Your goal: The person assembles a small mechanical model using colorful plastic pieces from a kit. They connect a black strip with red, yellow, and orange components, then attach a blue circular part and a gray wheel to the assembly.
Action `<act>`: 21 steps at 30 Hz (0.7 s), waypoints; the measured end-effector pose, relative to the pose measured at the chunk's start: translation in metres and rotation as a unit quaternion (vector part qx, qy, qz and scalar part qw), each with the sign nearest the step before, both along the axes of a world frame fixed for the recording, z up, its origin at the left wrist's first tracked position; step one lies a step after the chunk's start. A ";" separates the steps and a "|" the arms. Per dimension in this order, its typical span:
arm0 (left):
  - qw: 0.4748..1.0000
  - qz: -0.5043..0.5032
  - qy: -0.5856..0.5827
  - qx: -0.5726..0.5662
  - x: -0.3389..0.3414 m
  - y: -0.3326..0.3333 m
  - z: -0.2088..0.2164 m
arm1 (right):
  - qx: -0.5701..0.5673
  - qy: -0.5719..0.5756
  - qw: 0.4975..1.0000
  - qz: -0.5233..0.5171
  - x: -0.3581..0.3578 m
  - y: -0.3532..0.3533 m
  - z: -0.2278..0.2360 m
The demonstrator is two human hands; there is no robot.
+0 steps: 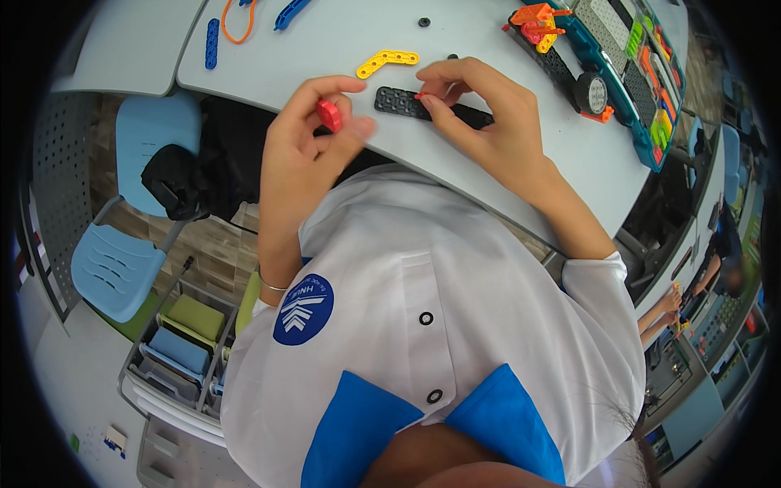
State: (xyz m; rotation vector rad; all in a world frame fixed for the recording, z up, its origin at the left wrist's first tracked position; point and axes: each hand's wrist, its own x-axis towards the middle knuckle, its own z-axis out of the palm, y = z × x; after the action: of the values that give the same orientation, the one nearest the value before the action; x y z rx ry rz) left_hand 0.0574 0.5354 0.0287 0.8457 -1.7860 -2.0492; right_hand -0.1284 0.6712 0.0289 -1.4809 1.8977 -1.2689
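In the fingers of my left hand (313,134) is a red plastic building piece (329,115); the index finger and thumb stand apart around it, and the thumb is slightly blurred. My right hand (496,110) pinches a small red peg (421,96) at the black perforated plate (397,102). That plate lies near the table's front edge, partly covered by the right fingers. Whether the peg sits in one of its holes I cannot tell. Just beyond the hands lies a bent yellow beam (387,61) with holes.
On the white table (309,61) are a straight blue beam (212,44), an orange band (238,20) and a small black ring (424,22). At right, an orange, black and wheeled assembly (561,69) stands beside a teal parts case (618,73). A blue chair (118,268) is at left.
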 end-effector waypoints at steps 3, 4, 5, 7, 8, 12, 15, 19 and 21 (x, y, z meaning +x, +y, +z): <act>0.967 -0.022 -0.085 -0.239 -0.008 0.007 0.004 | -0.010 -0.001 1.000 0.012 0.005 -0.010 -0.005; 0.952 -0.028 -0.085 -0.294 -0.011 0.007 -0.003 | -0.014 0.001 1.000 0.019 0.007 -0.013 -0.006; 0.933 -0.032 -0.087 -0.348 -0.012 0.007 -0.006 | -0.018 0.003 0.999 0.027 0.008 -0.015 -0.008; 0.924 -0.036 -0.094 -0.369 -0.013 0.006 -0.009 | -0.007 0.050 0.998 0.034 0.010 -0.016 -0.007; 0.920 -0.037 -0.097 -0.377 -0.013 0.006 -0.010 | 0.000 0.074 0.997 0.038 0.010 -0.016 -0.007; 0.922 -0.023 -0.100 -0.373 -0.014 0.007 -0.012 | 0.008 0.111 0.993 0.034 0.014 -0.020 -0.003; 0.922 -0.017 -0.099 -0.374 -0.014 0.007 -0.013 | 0.014 0.127 0.991 0.040 0.017 -0.023 0.000; 0.924 -0.013 -0.091 -0.372 -0.013 0.007 -0.015 | 0.031 0.135 0.990 0.029 0.015 -0.022 0.001; 0.925 -0.013 -0.089 -0.370 -0.013 0.008 -0.016 | 0.035 0.118 0.992 0.030 0.014 -0.022 0.002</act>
State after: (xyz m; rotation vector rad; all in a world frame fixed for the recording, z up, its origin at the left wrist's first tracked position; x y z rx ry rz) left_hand 0.0442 0.5430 0.0131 0.7704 -2.4136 -1.1422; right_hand -0.1148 0.6491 0.0304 -1.6997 2.0055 -1.0272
